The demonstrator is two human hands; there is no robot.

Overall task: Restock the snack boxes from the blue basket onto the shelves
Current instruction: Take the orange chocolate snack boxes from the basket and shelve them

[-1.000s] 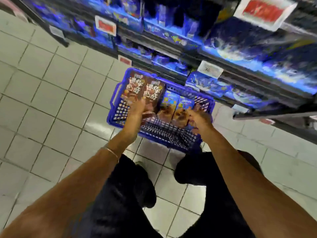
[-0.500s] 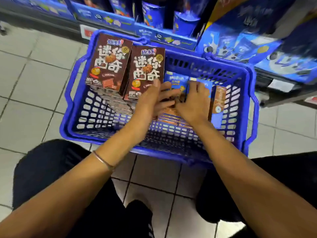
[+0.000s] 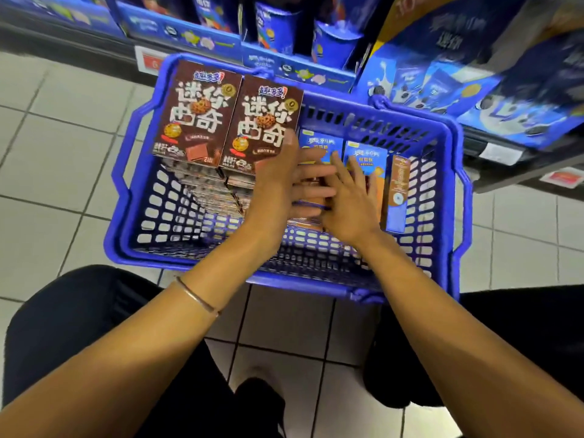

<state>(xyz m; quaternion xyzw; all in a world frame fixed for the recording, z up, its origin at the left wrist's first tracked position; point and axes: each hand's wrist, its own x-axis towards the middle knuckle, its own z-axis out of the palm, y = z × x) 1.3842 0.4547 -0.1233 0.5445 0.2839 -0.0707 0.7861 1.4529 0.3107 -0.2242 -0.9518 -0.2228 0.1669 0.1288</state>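
Tiled floor (image 3: 63,153) before the shelves (image 3: 278,66) carries the blue basket (image 3: 170,200), well stocked: brown cookie boxes (image 3: 197,115) at its far left, blue snack boxes (image 3: 319,143) beside them. Left hand (image 3: 284,184) and right hand (image 3: 350,200) rest flat-fingered on the blue boxes, gripping nothing. Restocking looks barely begun.
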